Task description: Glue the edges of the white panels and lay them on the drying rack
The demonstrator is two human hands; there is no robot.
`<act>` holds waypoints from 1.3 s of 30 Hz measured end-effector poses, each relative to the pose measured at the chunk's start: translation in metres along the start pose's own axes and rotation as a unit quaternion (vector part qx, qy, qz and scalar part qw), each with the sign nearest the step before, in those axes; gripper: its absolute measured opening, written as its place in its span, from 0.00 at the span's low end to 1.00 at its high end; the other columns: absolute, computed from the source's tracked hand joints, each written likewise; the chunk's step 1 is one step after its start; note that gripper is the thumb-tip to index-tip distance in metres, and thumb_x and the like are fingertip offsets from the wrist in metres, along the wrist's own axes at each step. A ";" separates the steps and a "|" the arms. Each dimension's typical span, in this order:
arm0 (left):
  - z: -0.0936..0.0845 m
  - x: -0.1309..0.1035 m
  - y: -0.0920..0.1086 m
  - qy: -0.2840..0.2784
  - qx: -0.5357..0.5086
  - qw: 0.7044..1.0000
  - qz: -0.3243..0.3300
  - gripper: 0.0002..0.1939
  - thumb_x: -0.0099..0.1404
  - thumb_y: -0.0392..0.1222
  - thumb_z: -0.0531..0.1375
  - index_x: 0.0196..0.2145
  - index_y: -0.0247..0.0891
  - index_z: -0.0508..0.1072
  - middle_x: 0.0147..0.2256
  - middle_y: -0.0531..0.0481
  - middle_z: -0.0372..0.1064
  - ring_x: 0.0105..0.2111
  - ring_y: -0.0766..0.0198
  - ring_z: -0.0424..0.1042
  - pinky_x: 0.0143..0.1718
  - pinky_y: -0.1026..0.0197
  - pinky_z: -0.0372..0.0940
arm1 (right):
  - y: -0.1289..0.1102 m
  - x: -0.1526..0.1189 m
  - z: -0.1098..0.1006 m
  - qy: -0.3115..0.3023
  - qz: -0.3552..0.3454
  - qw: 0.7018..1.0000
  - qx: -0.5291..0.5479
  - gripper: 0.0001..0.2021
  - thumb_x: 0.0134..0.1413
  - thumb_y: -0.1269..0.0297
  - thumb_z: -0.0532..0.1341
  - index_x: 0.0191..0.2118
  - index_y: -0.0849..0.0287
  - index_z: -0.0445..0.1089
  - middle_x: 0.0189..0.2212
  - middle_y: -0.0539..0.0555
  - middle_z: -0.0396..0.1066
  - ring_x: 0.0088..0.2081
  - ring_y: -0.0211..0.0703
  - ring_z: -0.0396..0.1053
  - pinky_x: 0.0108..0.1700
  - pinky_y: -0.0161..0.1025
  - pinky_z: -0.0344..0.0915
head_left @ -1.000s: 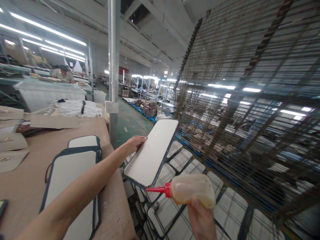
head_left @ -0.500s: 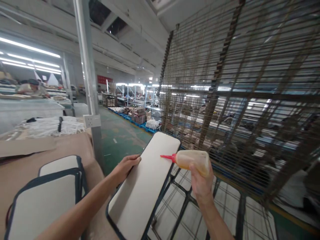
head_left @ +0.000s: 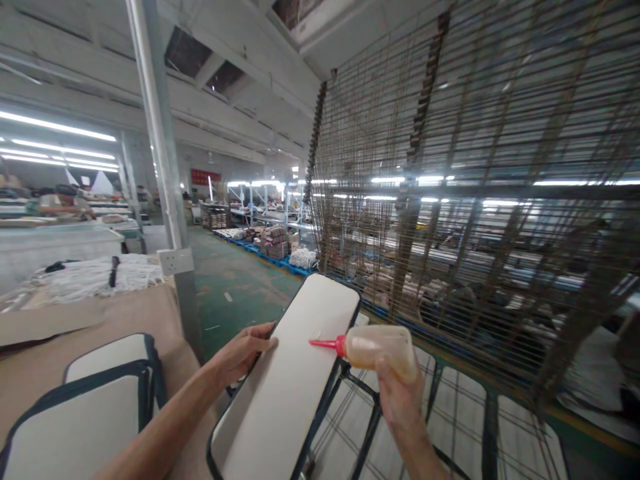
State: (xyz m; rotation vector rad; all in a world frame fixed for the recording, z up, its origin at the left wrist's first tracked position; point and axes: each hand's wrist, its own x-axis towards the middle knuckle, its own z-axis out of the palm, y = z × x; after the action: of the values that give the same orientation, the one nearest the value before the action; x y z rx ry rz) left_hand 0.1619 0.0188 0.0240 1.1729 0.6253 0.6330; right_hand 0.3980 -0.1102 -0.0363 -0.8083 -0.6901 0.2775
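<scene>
A long off-white panel (head_left: 285, 380) with rounded corners and dark edging lies tilted in front of me. My left hand (head_left: 250, 348) grips its left edge, thumb on the pale face and fingers underneath. In my right hand (head_left: 400, 393) is a translucent squeeze bottle (head_left: 377, 348) partly filled with yellowish liquid, held on its side. Its red nozzle (head_left: 325, 344) points left, with the tip at or just above the panel's face; I cannot tell whether it touches. A faint thin mark shows on the panel near the tip.
More dark-edged panels (head_left: 75, 427) rest on the brown-covered table at left. Similar panels (head_left: 463, 407) lie on a wire rack at lower right. A large wire mesh rack (head_left: 475, 167) rises on the right. A metal post (head_left: 159, 133) with a socket box (head_left: 175, 261) stands at left.
The squeeze bottle and my right hand have shifted slightly down the panel, nozzle still pointing left. My left hand keeps hold of the panel's edge. The camera view has moved a little.
</scene>
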 end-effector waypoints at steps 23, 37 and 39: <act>-0.002 -0.001 0.002 0.004 0.055 0.997 0.058 0.24 0.44 0.43 0.70 0.41 0.37 0.78 0.29 0.47 0.77 0.25 0.58 0.74 0.28 0.62 0.66 | 0.001 -0.015 0.005 -0.134 -0.004 0.990 -0.040 0.32 0.25 0.66 0.76 0.45 0.56 0.72 0.37 0.53 0.77 0.36 0.51 0.74 0.36 0.43 0.73; -0.009 -0.010 0.006 0.013 0.056 0.998 0.025 0.26 0.42 0.42 0.71 0.42 0.38 0.79 0.31 0.47 0.78 0.25 0.59 0.73 0.28 0.63 0.67 | 0.004 -0.014 -0.006 -0.114 0.050 0.992 0.000 0.32 0.26 0.60 0.76 0.44 0.58 0.71 0.35 0.54 0.76 0.36 0.52 0.73 0.37 0.46 0.72; -0.010 -0.012 0.007 0.010 0.057 0.998 0.022 0.26 0.42 0.42 0.71 0.42 0.38 0.79 0.31 0.47 0.78 0.25 0.59 0.73 0.28 0.63 0.67 | -0.002 -0.009 -0.005 -0.087 0.042 0.995 0.017 0.30 0.28 0.61 0.75 0.45 0.58 0.71 0.35 0.54 0.76 0.35 0.50 0.73 0.39 0.46 0.71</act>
State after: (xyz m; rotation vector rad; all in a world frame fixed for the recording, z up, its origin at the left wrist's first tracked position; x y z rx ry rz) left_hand 0.1457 0.0181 0.0291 1.2915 0.6614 0.6544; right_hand 0.3947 -0.1184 -0.0412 -0.7886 -0.8141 0.4391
